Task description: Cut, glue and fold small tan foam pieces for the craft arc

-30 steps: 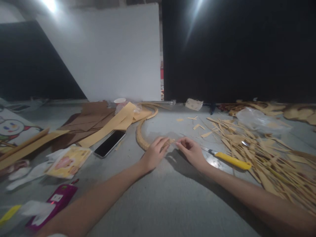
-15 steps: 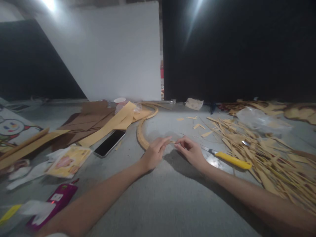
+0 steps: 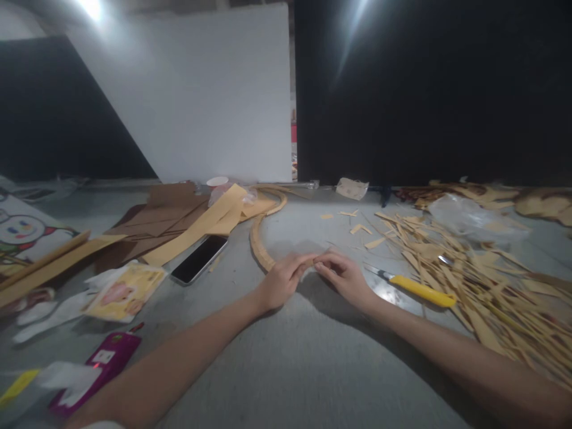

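A long, curved tan strip (image 3: pixel 259 244), which looks like leather or wood veneer, snakes over the grey table from the back to my hands. My left hand (image 3: pixel 282 280) is closed around its near end, the fingers pointing right. With thumb and fingers pinched, my right hand (image 3: pixel 342 274) meets the left fingertips at the strip's end. The hands hide just what lies between the fingertips. Right of my right hand lies a yellow utility knife (image 3: pixel 420 290), its blade pointing toward the hand.
Thin tan offcuts (image 3: pixel 482 292) pile up on the right, near a clear plastic bag (image 3: pixel 473 217). On the left are a phone (image 3: pixel 199 260), brown sheets (image 3: pixel 161 217), a tissue pack (image 3: pixel 125 292) and a purple power strip (image 3: pixel 111 357). Upright panels (image 3: pixel 201 95) stand behind the table.
My right hand has come slightly left and the fingertips of both hands now meet, closing the small gap between them. The near part of the curved strip has shifted slightly right.
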